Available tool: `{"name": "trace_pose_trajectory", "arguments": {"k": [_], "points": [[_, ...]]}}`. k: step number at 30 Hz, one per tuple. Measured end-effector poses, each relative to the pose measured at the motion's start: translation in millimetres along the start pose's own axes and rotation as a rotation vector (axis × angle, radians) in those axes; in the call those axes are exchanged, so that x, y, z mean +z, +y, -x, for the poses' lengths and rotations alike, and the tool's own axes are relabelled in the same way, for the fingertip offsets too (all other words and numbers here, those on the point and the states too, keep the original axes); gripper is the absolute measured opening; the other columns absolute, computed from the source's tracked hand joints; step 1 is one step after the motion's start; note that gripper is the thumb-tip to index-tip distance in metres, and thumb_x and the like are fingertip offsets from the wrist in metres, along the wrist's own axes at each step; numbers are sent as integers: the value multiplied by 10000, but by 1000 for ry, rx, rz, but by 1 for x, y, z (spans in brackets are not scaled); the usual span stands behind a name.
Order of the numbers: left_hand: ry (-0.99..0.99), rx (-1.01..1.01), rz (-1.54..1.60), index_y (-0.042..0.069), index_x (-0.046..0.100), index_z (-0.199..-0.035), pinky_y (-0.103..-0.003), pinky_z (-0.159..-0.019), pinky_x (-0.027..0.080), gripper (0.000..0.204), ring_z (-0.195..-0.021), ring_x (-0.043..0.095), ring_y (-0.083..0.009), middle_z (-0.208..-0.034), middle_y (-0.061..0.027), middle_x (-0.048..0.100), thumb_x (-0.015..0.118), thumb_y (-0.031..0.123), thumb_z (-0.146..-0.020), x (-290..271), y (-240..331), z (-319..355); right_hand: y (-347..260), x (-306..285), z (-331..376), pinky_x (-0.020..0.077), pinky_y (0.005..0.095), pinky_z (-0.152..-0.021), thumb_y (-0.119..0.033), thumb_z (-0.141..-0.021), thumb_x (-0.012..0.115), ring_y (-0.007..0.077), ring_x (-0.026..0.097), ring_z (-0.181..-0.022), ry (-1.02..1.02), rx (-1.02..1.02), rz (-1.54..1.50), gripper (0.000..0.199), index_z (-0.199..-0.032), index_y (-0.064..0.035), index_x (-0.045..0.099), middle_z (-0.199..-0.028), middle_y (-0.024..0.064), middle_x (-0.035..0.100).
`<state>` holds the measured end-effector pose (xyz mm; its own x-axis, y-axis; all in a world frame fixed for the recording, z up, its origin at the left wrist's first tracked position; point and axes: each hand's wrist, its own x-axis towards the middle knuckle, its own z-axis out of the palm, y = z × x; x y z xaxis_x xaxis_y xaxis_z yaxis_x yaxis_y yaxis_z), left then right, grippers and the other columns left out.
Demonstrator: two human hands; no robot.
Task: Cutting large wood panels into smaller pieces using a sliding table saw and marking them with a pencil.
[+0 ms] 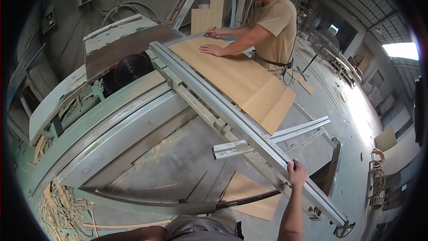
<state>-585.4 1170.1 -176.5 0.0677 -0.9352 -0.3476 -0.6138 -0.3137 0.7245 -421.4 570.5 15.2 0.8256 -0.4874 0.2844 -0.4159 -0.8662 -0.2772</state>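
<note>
Your right hand [297,174] is gripping the long metal rail [254,133] near its lower end, fingers curling over the top. Your left hand is staying outside the view, with only the left forearm [133,234] showing at the lower edge, so you cannot tell whether it is holding anything. The rail is running diagonally from your right side up toward the machine table, and the wooden panel [227,69] is lying along its far side. The rail is looking rigid, fairly heavy and smooth, so a wrapped grip like yours is suiting it better than fingertips. The panel is looking stiff, flat and broad, likely awkward for one hand; its opposite edges are offering the best hold, its corners probably chipping most easily. Farther out, a co-worker is pressing one hand [211,50] flat on the panel, and the other hand [215,31] is holding a slim pen-like tool. A dark disc [131,70] is standing beyond the rail's upper end.
</note>
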Motion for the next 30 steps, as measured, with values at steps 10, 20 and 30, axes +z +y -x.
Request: {"name": "trace_pose_trajectory", "arguments": {"k": [10,20,30], "points": [[171,216,118,61,567,-619,-454,-578,461,205,-653,582,-365,-647,-157,582,565,257,-677,0,-24,9,-4,1,2,422,395,-769,-397,-819,534,296,582,-808,-33,14,32,383,-1015,-82,627,-842,117,622],[98,264,-69,39,505,-525,-458,-562,454,258,-576,540,-395,-573,-171,543,581,266,-623,-22,-32,16,-3,-2,-4,422,400,-740,-413,-823,529,303,581,-773,-11,-10,40,383,-992,-85,634,-791,117,616],[170,-444,493,43,551,-590,-440,-607,456,233,-672,582,-355,-640,-180,567,575,268,-645,-85,38,7,-2,-5,-4,413,400,-759,-425,-821,525,297,576,-822,-45,3,20,401,-993,-78,626,-802,109,615]]}}
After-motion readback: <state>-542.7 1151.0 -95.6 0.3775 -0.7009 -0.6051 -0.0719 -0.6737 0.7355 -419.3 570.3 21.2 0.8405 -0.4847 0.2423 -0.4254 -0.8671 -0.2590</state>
